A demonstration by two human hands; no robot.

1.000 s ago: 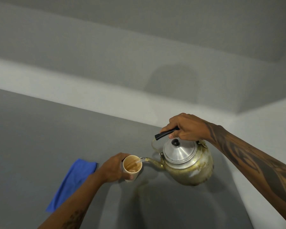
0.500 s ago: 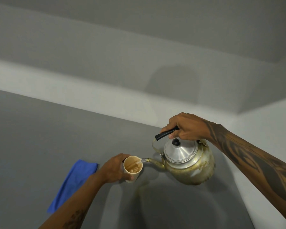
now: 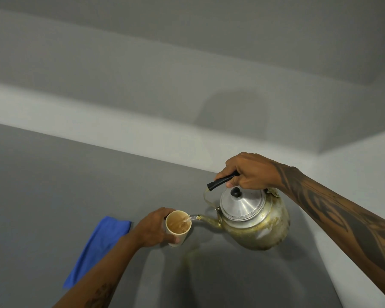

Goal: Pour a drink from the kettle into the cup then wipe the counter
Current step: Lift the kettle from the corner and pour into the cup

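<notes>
A tarnished metal kettle (image 3: 256, 227) with a silver lid hangs tilted above the grey counter (image 3: 53, 185), its spout over the rim of a cream cup (image 3: 178, 227). A thin stream runs from the spout into the cup, which holds brown liquid. My right hand (image 3: 249, 172) grips the kettle's black handle from above. My left hand (image 3: 152, 228) wraps the cup's left side on the counter. A yellowish spill mark (image 3: 192, 254) lies on the counter just right of the cup's base.
A folded blue cloth (image 3: 98, 247) lies flat on the counter left of my left forearm. A pale ledge (image 3: 98, 130) runs along the back of the counter and down its right side, with a grey wall behind.
The brown liquid in the cup has risen while the stream keeps flowing. Kettle and both hands stay almost in place.
</notes>
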